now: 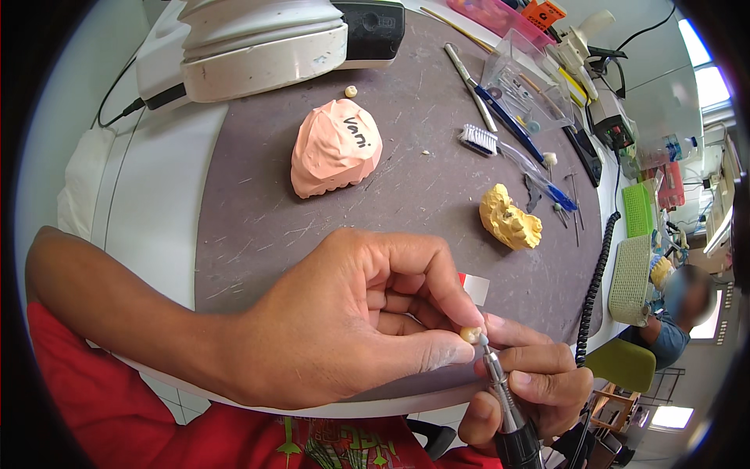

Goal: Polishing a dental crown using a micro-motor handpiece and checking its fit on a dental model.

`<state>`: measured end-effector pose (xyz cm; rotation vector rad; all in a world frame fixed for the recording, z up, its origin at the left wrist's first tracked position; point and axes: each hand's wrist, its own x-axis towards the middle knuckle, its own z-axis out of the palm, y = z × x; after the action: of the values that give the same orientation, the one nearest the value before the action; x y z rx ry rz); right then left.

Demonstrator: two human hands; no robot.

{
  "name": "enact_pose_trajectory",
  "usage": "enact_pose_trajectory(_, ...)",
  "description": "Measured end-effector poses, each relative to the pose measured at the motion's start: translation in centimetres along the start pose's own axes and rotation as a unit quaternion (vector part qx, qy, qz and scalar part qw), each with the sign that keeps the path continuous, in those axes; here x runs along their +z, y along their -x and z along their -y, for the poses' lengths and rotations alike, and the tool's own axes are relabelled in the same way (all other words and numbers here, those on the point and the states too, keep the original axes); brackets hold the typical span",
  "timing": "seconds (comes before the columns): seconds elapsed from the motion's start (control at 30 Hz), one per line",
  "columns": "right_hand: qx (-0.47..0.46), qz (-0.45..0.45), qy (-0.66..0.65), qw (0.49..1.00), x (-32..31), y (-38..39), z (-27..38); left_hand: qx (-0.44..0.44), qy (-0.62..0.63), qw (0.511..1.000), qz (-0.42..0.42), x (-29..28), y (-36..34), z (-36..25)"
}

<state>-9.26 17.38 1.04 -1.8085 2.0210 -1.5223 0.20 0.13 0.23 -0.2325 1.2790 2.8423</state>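
My left hand (351,313) reaches across from the lower left and pinches a small cream tooth crown (470,334) between thumb and forefinger. My right hand (531,387) grips a metal rotary handpiece (508,414) like a pen. Its tip touches the crown from below. On the grey bench mat (258,219) behind the hands lie a pink plaster dental cast (336,148) with writing on it and a yellow dental cast (509,217). A second tiny crown (351,91) rests near the machine base at the back.
A white and black machine (266,39) stands at the back left. A toothbrush (488,142), blue-handled tools (516,129) and a clear plastic box (523,86) lie at the right. A coiled black cord (594,289) hangs off the right edge. Another person (680,313) sits beyond.
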Motion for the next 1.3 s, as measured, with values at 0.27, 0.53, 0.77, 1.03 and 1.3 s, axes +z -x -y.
enact_pose_trajectory(0.27, 0.047, -0.026, 0.004, 0.999, 0.29, 0.06, 0.64, 0.012, 0.0, 1.0, 0.006, -0.07, -0.18, 0.18)
enact_pose_trajectory(0.53, 0.054, 0.017, -0.016, 0.998, -0.22, -0.12, 0.66, 0.012, -0.004, 1.0, 0.002, 0.02, -0.03, -0.03)
enact_pose_trajectory(0.77, 0.055, -0.012, -0.014, 0.998, 0.15, -0.02, 0.64, 0.015, 0.006, 1.0, 0.008, -0.01, -0.21, 0.1)
enact_pose_trajectory(1.03, 0.056, -0.007, -0.006, 0.998, -0.12, -0.03, 0.95, 0.0, 0.0, 1.0, 0.004, 0.03, 0.04, -0.08)
enact_pose_trajectory(1.3, 0.028, 0.034, 0.014, 0.999, -0.53, -0.15, 0.48, 0.0, 0.006, 1.0, 0.007, 0.02, -0.02, 0.0)
